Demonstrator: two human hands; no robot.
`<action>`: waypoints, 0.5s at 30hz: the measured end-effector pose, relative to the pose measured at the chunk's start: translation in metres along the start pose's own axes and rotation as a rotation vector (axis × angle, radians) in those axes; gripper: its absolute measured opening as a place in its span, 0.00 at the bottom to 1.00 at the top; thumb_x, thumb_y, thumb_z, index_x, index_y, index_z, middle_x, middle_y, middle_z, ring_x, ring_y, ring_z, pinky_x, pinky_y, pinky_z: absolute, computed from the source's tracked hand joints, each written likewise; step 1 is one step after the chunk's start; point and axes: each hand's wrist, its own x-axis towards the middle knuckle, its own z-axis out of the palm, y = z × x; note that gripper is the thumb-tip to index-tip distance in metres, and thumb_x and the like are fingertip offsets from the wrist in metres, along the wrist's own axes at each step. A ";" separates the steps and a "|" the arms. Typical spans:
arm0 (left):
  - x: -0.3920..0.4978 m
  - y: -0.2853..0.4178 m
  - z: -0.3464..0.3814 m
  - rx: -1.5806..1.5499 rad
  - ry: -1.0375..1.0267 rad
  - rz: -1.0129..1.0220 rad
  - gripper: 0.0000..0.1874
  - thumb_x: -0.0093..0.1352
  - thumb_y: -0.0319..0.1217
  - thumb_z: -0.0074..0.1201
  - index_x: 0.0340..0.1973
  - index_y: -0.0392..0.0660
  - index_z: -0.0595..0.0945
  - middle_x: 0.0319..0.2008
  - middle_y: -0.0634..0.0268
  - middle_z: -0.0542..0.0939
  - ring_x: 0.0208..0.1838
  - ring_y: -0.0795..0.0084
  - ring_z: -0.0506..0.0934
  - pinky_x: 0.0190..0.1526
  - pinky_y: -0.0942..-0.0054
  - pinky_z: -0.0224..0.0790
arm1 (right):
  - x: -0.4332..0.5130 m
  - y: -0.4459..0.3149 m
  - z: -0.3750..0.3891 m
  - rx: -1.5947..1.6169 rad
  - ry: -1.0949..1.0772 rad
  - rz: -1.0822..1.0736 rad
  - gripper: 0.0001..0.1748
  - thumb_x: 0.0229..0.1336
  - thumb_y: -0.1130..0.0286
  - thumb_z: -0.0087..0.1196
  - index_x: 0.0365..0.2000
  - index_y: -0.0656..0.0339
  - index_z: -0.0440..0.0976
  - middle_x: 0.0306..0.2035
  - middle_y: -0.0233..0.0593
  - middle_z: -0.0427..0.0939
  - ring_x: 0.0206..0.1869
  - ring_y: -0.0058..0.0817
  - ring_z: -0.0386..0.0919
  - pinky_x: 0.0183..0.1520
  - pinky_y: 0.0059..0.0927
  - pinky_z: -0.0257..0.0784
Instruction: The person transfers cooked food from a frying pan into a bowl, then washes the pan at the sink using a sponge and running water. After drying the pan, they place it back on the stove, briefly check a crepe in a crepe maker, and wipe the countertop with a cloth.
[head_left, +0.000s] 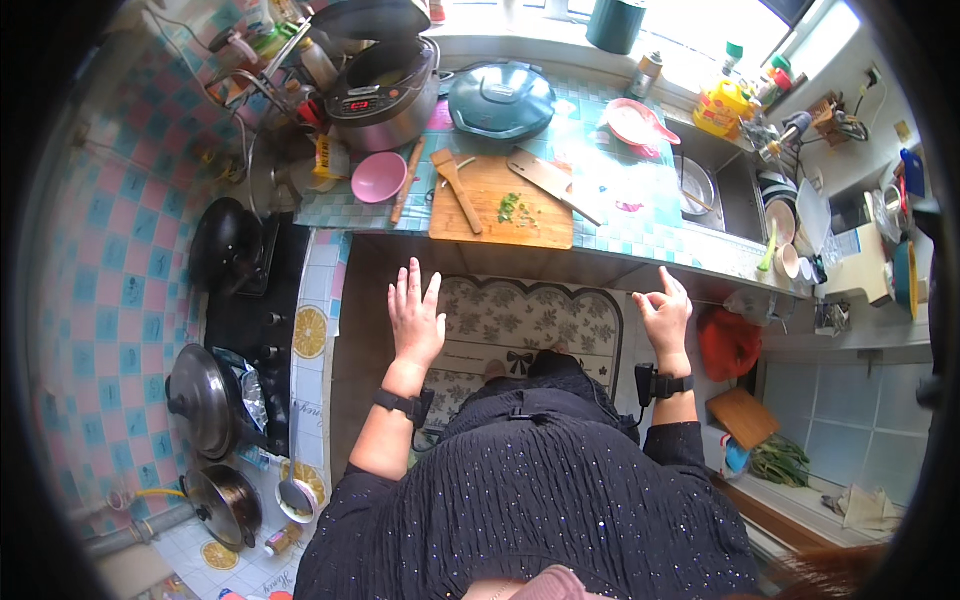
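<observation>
My left hand (417, 315) is held in the air before the counter, palm down and fingers apart, with nothing in it. My right hand (664, 307) is raised too, its thumb near a bent finger, also holding nothing. Both are nearest the wooden cutting board (487, 225) at the counter's edge. On the board lie a wooden spatula (459, 193), a cleaver (544, 174) with its handle past the board's right side, and chopped greens (514, 210). Left of the board are a wooden rolling pin (409, 180) and a pink bowl (379, 178).
Behind the board stand an open rice cooker (386, 101) and a teal lidded electric pan (502, 103). A sink (739, 187) is at the right, by a red-and-white strainer (636, 122). Stove and lidded pan (206, 401) are at the left.
</observation>
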 end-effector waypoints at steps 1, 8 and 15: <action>-0.001 -0.003 0.000 -0.002 0.013 -0.017 0.42 0.57 0.30 0.67 0.67 0.51 0.67 0.76 0.50 0.49 0.77 0.47 0.50 0.74 0.46 0.42 | 0.007 -0.001 0.000 -0.028 -0.047 0.046 0.46 0.43 0.62 0.72 0.65 0.48 0.64 0.72 0.54 0.56 0.67 0.50 0.64 0.66 0.54 0.57; 0.027 0.016 0.019 -0.004 0.060 0.029 0.43 0.55 0.29 0.69 0.66 0.49 0.66 0.76 0.46 0.50 0.75 0.43 0.54 0.72 0.46 0.47 | 0.084 0.077 -0.042 0.052 0.107 0.265 0.53 0.43 0.62 0.73 0.69 0.51 0.58 0.69 0.60 0.59 0.68 0.56 0.63 0.69 0.50 0.58; 0.109 0.100 0.059 -0.009 0.026 0.100 0.40 0.58 0.26 0.66 0.65 0.46 0.67 0.76 0.46 0.49 0.76 0.45 0.53 0.73 0.49 0.47 | 0.204 0.299 -0.140 0.245 0.182 0.536 0.38 0.52 0.59 0.69 0.61 0.63 0.69 0.56 0.50 0.77 0.58 0.34 0.74 0.60 0.33 0.69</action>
